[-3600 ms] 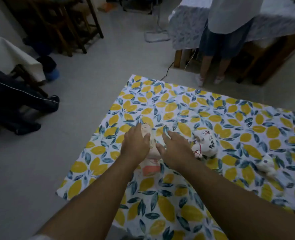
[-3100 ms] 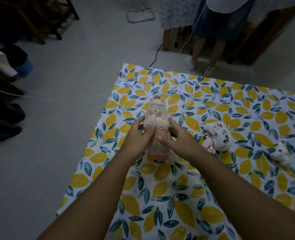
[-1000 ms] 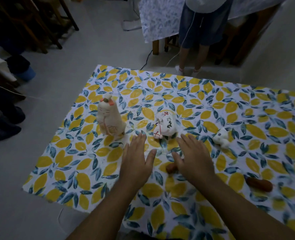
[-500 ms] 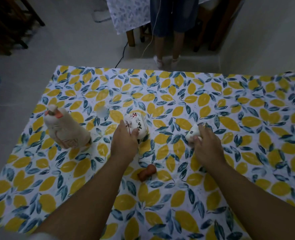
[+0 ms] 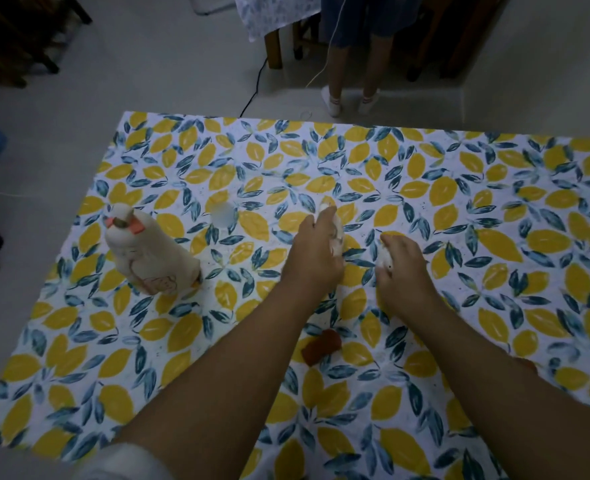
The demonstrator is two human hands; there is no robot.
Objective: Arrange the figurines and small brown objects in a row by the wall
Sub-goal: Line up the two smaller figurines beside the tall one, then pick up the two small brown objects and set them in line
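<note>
A tall cream figurine point(image 5: 148, 254) with orange trim stands upright at the left of the leaf-patterned tablecloth point(image 5: 494, 202). My left hand point(image 5: 312, 254) is closed over a white painted cat figurine point(image 5: 336, 227) near the middle; only its top edge shows. My right hand point(image 5: 402, 271) covers a small white figurine point(image 5: 384, 259) just to the right of it. A small brown object point(image 5: 322, 347) lies on the cloth between my forearms. Part of another brown object point(image 5: 528, 364) peeks out behind my right forearm.
A person point(image 5: 359, 46) stands beyond the table's far edge beside a cloth-covered table point(image 5: 269, 15). A cable point(image 5: 252, 95) runs over the floor there. Dark chairs point(image 5: 16, 36) are at the far left. A pale round spot point(image 5: 222, 213) sits on the cloth.
Both hands have shifted a little along the cloth with the cat figurine and the small white figurine under them. The view has swung, so the tall figurine appears further right.
</note>
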